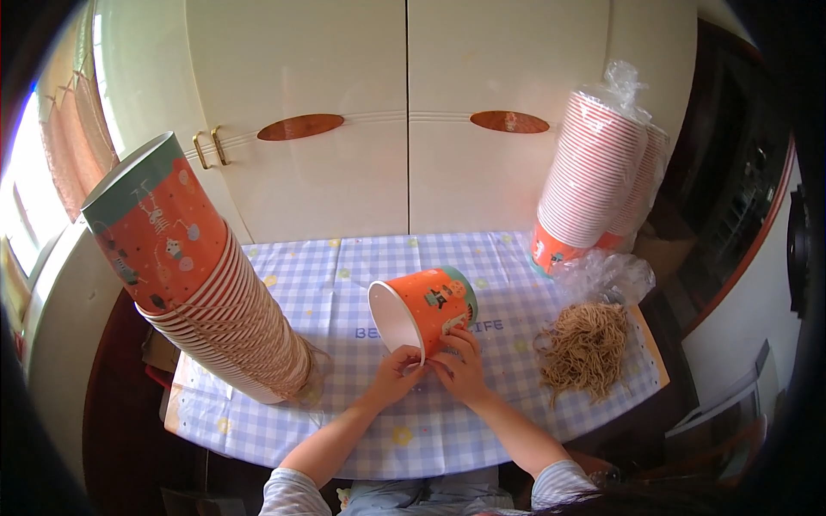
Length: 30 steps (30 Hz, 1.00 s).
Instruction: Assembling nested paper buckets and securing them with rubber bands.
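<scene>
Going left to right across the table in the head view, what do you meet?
Tall leaning stack of orange paper buckets → single orange bucket held on its side by both hands → pile of tan string → wrapped stacks of orange buckets.

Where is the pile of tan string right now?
In the head view, the pile of tan string lies on the checked tablecloth at the person's right, just below the wrapped cup stack and right of the right hand.

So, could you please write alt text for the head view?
Both hands, left hand and right hand, hold an orange paper bucket tipped on its side over a checked tablecloth. A tall bucket stack leans left; wrapped stacks and a string pile sit right.
</scene>
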Motion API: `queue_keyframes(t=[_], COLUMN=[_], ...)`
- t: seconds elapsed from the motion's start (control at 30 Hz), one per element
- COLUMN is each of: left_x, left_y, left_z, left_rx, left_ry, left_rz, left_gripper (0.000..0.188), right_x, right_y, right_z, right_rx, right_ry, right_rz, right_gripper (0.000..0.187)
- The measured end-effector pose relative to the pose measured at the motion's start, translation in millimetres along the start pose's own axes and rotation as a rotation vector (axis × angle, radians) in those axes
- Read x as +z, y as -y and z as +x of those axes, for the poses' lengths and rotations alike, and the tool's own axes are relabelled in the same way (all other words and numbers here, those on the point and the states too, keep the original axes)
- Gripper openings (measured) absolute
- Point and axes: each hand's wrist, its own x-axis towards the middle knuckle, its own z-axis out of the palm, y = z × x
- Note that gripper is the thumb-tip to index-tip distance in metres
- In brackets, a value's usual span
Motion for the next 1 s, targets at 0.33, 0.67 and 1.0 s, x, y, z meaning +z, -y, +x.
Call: queue_keyframes(t=[0.33, 0.67, 1.0], left_x=[-4.5, -2.4, 3.6], left_y=[2.7, -4.3, -0.2], left_z=[1.4, 1.5, 3.9], left_rx=[0.125, 0.304, 0.288], left_ry=[-0.263, -0.363, -0.362], left_rz=[0.461, 0.602, 0.579], left_gripper=[0.015, 0.014, 0.015], right_x=[-15.8, -75.8, -111.3], right_y=[-4.9, -73.3, -130.7], right_z=[15.0, 5.8, -27.7], right_rx=[0.031, 0.516, 0.927], right_ry=[0.063, 0.385, 0.409], right_rz=[-0.049, -0.413, -1.007], right_gripper=[0.018, 0.014, 0.013])
